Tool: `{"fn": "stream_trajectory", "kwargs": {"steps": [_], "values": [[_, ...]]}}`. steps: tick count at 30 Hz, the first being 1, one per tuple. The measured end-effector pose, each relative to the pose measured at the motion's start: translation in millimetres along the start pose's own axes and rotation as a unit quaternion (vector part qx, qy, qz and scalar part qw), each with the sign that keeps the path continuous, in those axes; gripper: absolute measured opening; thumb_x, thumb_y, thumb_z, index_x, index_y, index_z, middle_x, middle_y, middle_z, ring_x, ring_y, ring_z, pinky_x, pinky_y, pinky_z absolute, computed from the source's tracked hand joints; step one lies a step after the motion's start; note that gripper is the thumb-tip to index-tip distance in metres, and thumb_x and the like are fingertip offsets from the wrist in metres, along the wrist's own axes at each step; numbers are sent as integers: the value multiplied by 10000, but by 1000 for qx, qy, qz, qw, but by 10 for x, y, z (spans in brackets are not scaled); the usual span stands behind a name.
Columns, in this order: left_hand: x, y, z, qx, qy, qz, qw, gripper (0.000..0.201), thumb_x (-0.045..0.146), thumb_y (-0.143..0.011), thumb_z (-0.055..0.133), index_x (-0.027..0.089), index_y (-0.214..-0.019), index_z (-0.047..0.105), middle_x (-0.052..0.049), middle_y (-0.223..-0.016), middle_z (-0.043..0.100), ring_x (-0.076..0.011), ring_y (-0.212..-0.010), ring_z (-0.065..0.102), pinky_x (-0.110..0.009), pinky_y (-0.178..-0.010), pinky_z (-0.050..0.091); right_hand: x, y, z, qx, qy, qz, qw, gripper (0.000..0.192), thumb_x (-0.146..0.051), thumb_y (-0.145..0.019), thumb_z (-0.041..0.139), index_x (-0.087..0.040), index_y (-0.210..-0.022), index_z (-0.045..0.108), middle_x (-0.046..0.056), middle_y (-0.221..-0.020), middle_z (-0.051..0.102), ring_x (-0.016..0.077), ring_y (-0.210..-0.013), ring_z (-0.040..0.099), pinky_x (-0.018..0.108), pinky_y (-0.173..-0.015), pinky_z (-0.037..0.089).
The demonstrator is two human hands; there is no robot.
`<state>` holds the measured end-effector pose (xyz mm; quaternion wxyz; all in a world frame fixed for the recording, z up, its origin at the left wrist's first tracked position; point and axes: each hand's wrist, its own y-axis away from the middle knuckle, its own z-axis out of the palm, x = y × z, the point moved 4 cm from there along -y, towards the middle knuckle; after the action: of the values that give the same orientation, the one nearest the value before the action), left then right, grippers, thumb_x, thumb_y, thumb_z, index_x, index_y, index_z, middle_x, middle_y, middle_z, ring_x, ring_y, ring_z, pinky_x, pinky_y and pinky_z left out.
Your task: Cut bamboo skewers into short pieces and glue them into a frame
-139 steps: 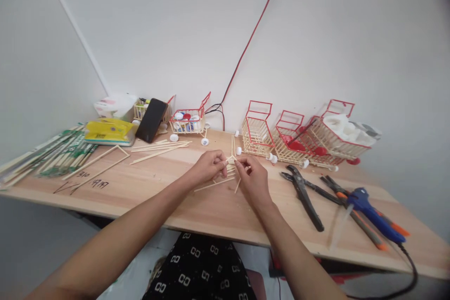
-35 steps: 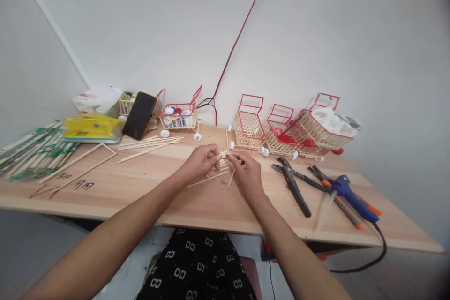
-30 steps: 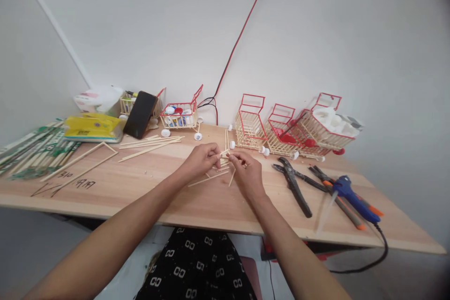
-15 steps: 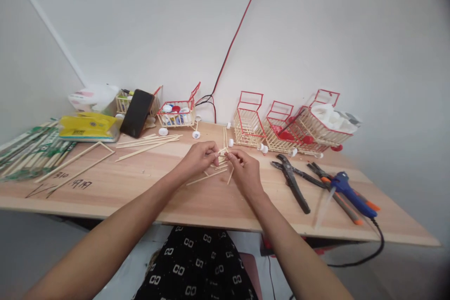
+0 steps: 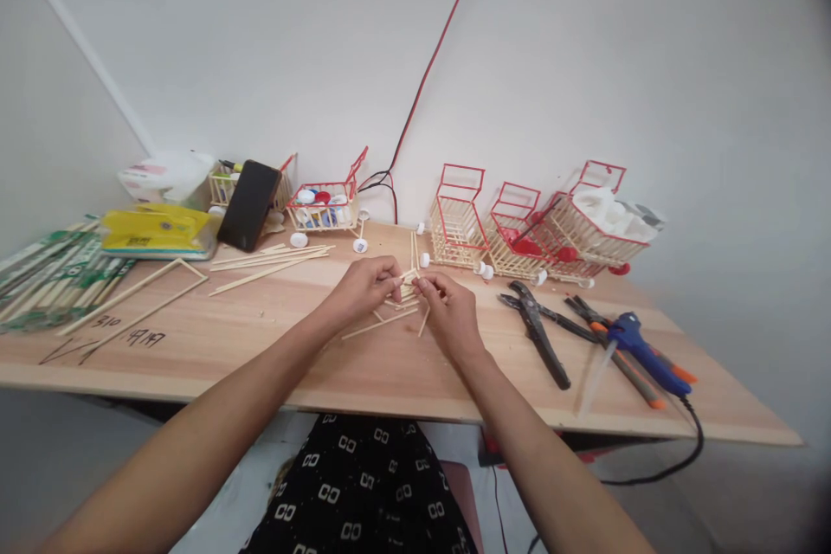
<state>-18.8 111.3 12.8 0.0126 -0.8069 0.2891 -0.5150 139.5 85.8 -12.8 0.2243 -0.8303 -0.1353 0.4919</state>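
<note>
Thumb-and-finger pinches closed — bare left hand (image 5: pixel 364 286), bare right hand (image 5: pixel 450 305) both on thin pale wooden sticks (image 5: pixel 409 274) — ends partly hidden, blurred.

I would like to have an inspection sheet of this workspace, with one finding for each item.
Surface: wooden tabletop, handwritten numbers at left.
Work things: small stick piece, its joints too small to judge; loose short sticks nearby.
Clutter: phone in front of a miniature shopping cart, yellow packet, blue glue gun.
Hands: left hand and right hand pinch the piece.
Cables: red-and-black cable along the wall; glue gun's black cord over the table edge.
Surroundings: pale wall; other people: nothing seen.
</note>
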Motion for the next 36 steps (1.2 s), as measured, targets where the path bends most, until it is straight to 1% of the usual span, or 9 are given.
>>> {"fn": "stream_trajectory", "kwargs": {"steps": [7, 16, 24, 31, 36], "values": [[-26, -2, 20, -11, 39, -28, 999, 133, 238, -815, 547, 132, -740, 575, -24, -665, 680, -70, -457, 486, -170, -480, 358, 6, -3, 4, 1, -3, 0, 1000, 226, -297, -895, 501, -202, -872, 705, 9, -814, 708, 168, -787, 631, 257, -718, 432], [-45, 0, 37, -16, 62, -38, 997, 153, 263, -809, 543, 125, -745, 555, -28, -661, 672, -53, -403, 406, -167, -423, 321, 38, -4, 17, -4, -2, 2, 1000, 228, -305, -904, 493, -205, -866, 695, 6, -809, 705, 170, -776, 627, 254, -719, 429], [-43, 6, 42, -11, 54, -30, 998, 139, 241, -807, 545, 124, -736, 572, -25, -656, 674, -56, -418, 431, -162, -438, 335, 39, -1, 9, 0, -2, 4, 1000, 221, -318, -897, 510, -208, -880, 700, 12, -821, 713, 180, -798, 639, 263, -728, 438], [-52, 6, 25, 2, 34, -23, 999, 114, 197, -804, 546, 125, -726, 588, -20, -649, 673, -72, -474, 502, -160, -477, 369, 47, 3, 21, 1, -11, 8, 1000, 223, -312, -901, 502, -208, -875, 698, 5, -786, 705, 173, -761, 637, 262, -720, 441], [-76, 8, 42, -3, 46, -21, 999, 118, 210, -816, 539, 126, -749, 586, -19, -666, 678, -61, -441, 473, -154, -444, 356, 41, 4, 19, 2, -2, 10, 1000, 222, -307, -899, 502, -210, -872, 700, 6, -801, 708, 176, -776, 639, 261, -723, 442]]}}
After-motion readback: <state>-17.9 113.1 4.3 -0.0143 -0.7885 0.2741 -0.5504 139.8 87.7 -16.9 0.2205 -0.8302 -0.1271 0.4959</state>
